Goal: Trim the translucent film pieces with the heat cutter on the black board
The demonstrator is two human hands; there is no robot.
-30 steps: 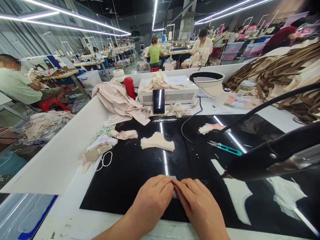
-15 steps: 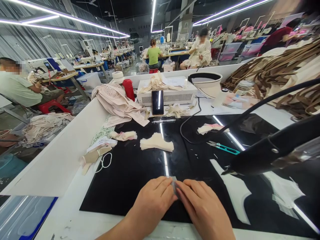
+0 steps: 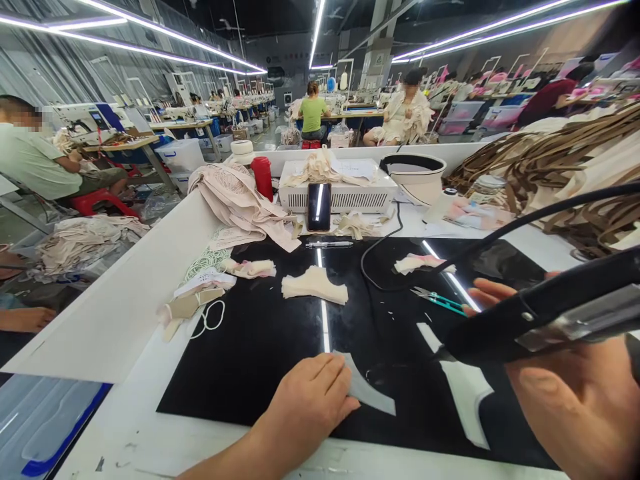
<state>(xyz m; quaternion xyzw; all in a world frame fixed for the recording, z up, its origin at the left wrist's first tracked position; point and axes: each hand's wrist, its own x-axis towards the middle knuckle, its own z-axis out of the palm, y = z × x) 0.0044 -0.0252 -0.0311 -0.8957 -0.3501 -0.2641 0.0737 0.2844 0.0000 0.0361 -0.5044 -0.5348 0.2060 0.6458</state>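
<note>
Broadly, a black mat (image 3: 240,353) lies wide in front of me, and I place everything by it. Angled over its right side is a black tool (image 3: 493,330) with a thick body; I'd expect it to be rigid, with some weight, and best held around that body, clear of the narrow end pointing over the mat. My right hand (image 3: 585,407) is at the body: palm and thumb show below it, fingers beyond its upper edge, loosely parted. The tool hides where they might meet it, so I cannot tell whether they grip.

Toward the middle of the mat's near side lies the smaller grey piece (image 3: 373,395), curved and thin-looking. I judge it very light, limp and perhaps slippery, easily creased, so light fingertips near one end would suit it better than a hard squeeze. My left hand (image 3: 313,390) covers the end toward the mat's left, fingers together and holding it, thumb by its lower edge; their undersides are hidden. The rest runs out from those fingers toward the mat's right, uncovered and well apart from my right hand.
</note>
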